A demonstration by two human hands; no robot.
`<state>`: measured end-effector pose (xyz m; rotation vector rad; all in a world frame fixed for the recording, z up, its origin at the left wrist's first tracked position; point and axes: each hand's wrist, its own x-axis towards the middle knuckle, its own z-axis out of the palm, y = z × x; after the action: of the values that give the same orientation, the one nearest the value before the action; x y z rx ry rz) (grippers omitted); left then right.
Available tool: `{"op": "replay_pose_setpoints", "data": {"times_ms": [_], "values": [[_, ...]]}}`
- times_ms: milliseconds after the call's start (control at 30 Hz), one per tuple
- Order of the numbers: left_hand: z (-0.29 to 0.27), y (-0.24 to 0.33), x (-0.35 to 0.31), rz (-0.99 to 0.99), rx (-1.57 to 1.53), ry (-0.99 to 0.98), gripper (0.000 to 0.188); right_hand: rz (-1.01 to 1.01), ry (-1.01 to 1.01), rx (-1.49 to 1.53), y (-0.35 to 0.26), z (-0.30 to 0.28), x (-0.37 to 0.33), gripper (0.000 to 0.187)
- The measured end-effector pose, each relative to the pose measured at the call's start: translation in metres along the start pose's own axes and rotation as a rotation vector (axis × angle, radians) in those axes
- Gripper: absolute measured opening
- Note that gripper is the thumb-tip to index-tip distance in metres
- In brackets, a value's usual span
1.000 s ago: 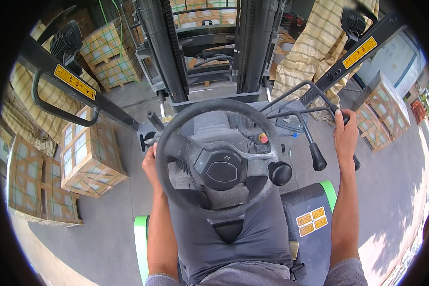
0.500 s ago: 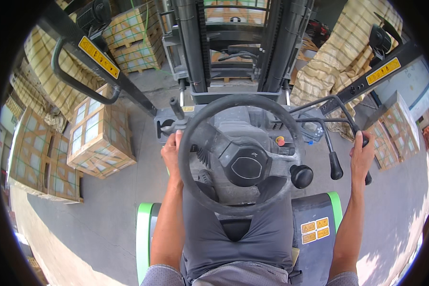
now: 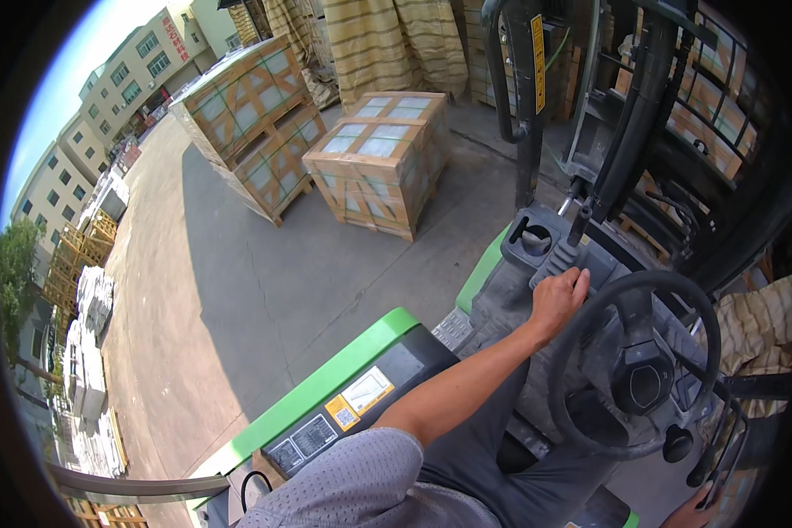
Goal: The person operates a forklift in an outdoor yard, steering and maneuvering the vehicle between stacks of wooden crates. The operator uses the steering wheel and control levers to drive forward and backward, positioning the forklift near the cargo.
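I sit at a forklift's black steering wheel [image 3: 550, 370]. My left hand [image 3: 558, 305] is closed beside the wheel's upper left rim, just below the ribbed boot [image 3: 556, 263] of an upright black lever [image 3: 579, 227]. Whether its fingers touch the rim or hold anything is hidden. My right hand [image 3: 697, 510], partly cut off low on the right, grips a black control lever. A second lever handle [image 3: 700, 473] stands close by. On the wheel's lower right is a round black knob [image 3: 678, 444].
Wood-framed crates stand to the left: a nearer one [image 3: 374, 163] and a stack of two [image 3: 246, 123] behind it. Striped tarpaulin [image 3: 396, 44] hangs beyond them. The forklift's mast [image 3: 634, 132] rises at the right. White slabs [image 3: 88, 352] line the far left.
The view has swung to the left, bringing the crates, yard and buildings toward the middle. My hands keep about the same places at the controls.
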<state>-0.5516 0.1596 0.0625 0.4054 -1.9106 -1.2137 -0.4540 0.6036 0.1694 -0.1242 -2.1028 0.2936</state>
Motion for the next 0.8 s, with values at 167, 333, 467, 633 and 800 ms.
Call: {"op": "replay_pose_setpoints", "data": {"times_ms": [167,333,467,633,800], "values": [[-0.019,-0.006,-0.041,-0.055,0.068,-0.062,0.033,-0.033,-0.132,0.413,-0.059,-0.002,-0.003,0.040],[-0.023,0.002,-0.034,0.067,0.168,-0.004,0.031,-0.158,-0.354,0.578,-0.076,0.039,-0.032,0.042],[-0.020,0.004,-0.037,0.115,0.324,-0.081,0.033,-0.060,-0.415,0.591,-0.097,0.030,-0.043,0.030],[-0.017,0.001,-0.036,0.081,0.296,-0.064,0.038,0.011,-0.404,0.506,-0.092,0.048,-0.042,0.023],[-0.014,0.000,-0.038,0.087,0.302,-0.053,0.039,0.046,-0.313,0.533,-0.090,0.057,-0.051,0.021]]}}
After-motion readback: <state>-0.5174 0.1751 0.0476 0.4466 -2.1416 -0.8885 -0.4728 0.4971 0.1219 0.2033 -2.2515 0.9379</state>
